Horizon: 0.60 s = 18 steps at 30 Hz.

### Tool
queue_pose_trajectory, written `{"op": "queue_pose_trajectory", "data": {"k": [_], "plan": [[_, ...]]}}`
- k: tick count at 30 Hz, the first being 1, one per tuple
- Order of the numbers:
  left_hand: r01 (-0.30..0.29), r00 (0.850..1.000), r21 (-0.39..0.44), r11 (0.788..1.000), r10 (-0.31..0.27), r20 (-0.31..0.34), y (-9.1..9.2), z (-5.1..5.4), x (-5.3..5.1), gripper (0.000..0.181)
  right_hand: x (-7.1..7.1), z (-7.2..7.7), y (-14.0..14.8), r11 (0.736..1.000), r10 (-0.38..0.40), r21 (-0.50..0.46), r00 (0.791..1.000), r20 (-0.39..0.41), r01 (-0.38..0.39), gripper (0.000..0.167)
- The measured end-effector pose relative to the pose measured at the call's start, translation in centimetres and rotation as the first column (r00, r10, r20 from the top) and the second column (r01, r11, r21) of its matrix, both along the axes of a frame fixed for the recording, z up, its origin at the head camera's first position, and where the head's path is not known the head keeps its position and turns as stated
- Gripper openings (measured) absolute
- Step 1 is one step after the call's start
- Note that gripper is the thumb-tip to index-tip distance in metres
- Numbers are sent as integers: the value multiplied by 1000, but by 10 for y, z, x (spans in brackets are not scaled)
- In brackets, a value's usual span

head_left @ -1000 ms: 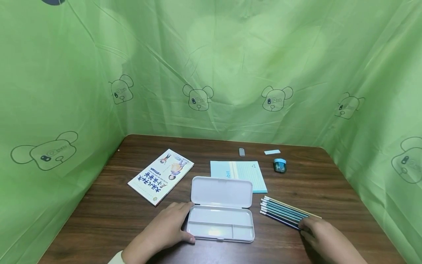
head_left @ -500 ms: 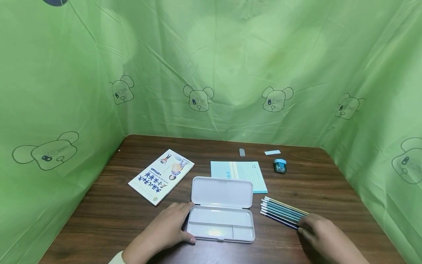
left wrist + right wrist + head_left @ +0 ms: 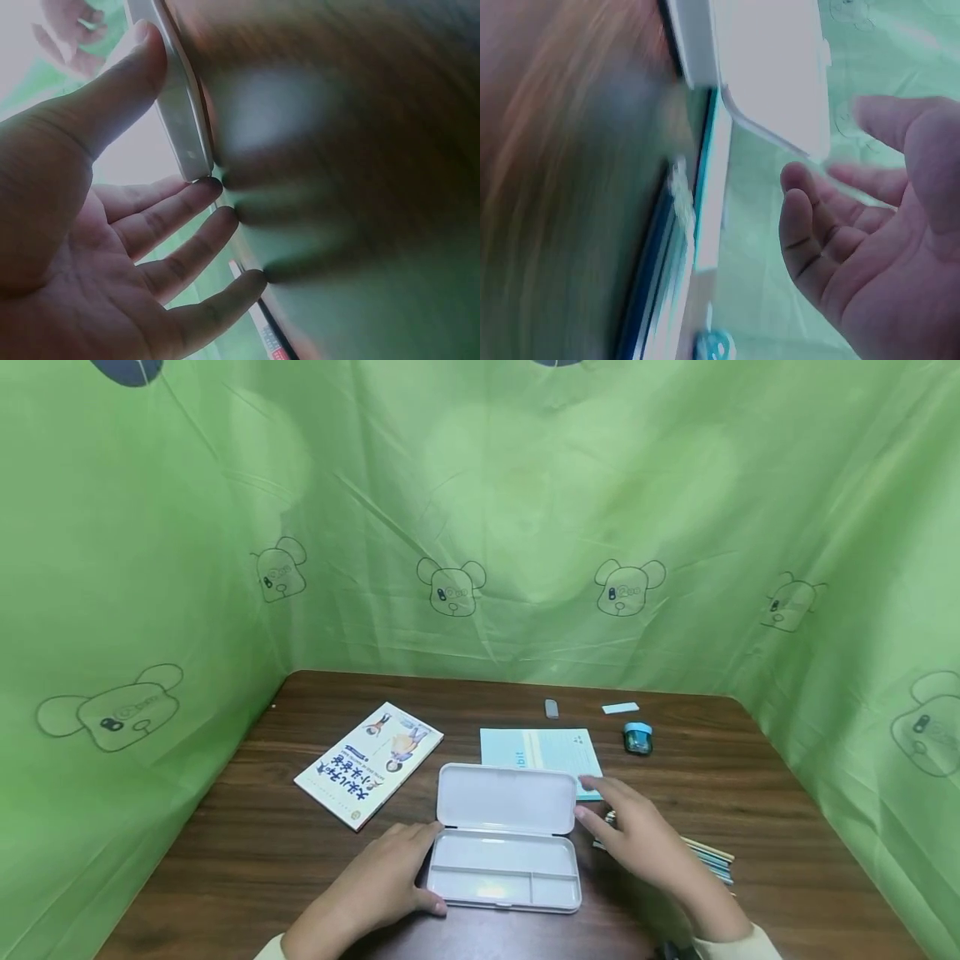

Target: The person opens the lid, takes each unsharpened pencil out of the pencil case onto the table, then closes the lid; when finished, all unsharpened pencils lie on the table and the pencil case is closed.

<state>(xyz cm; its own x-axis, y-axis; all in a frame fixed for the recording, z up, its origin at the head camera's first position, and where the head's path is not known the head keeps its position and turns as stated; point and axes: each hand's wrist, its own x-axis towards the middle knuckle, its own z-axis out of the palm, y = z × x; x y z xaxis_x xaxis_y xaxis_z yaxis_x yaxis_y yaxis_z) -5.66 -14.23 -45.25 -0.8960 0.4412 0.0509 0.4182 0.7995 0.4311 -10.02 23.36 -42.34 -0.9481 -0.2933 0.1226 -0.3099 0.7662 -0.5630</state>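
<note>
An open white pencil case [image 3: 502, 860] lies on the table, its lid [image 3: 506, 799] tipped back. My left hand [image 3: 382, 877] rests at the case's left end. Its thumb [image 3: 131, 82] touches the front edge, and the other fingers extend fairly straight, with fingertips at the tabletop. Beside the lid's right edge is my right hand [image 3: 637, 835], fingers loosely spread and holding nothing; in the right wrist view they are close to the lid's corner, contact unclear. Several pencils [image 3: 708, 857] lie under and behind the right hand, partly hidden by it.
A light blue notebook [image 3: 536, 747] lies behind the lid. A picture-covered book [image 3: 367, 764] is at the left. Further back are a blue-lidded small jar [image 3: 638, 739], a grey eraser-like piece [image 3: 551, 708] and a pale blue strip [image 3: 620, 708]. Green cloth [image 3: 525, 527] surrounds the table.
My right hand has let go of the pencils and moved left and away from me, to the lid's right edge. The left hand stays at the case.
</note>
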Motion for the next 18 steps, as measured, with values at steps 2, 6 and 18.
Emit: {"op": "queue_pose_trajectory", "data": {"k": [2,6,18], "plan": [[-3,1000,1,1000,3,4,2,0,0,100,-7,-1,-9,1000,-13,-21,997,77,14,65],[-8,1000,-3,1000,8,10,4,0,0,99,-12,-6,-19,998,-34,-48,985,169,43,74],[-40,999,-1,999,40,-27,3,-1,6,89,6,0,-19,983,2,-179,984,177,30,30]]}}
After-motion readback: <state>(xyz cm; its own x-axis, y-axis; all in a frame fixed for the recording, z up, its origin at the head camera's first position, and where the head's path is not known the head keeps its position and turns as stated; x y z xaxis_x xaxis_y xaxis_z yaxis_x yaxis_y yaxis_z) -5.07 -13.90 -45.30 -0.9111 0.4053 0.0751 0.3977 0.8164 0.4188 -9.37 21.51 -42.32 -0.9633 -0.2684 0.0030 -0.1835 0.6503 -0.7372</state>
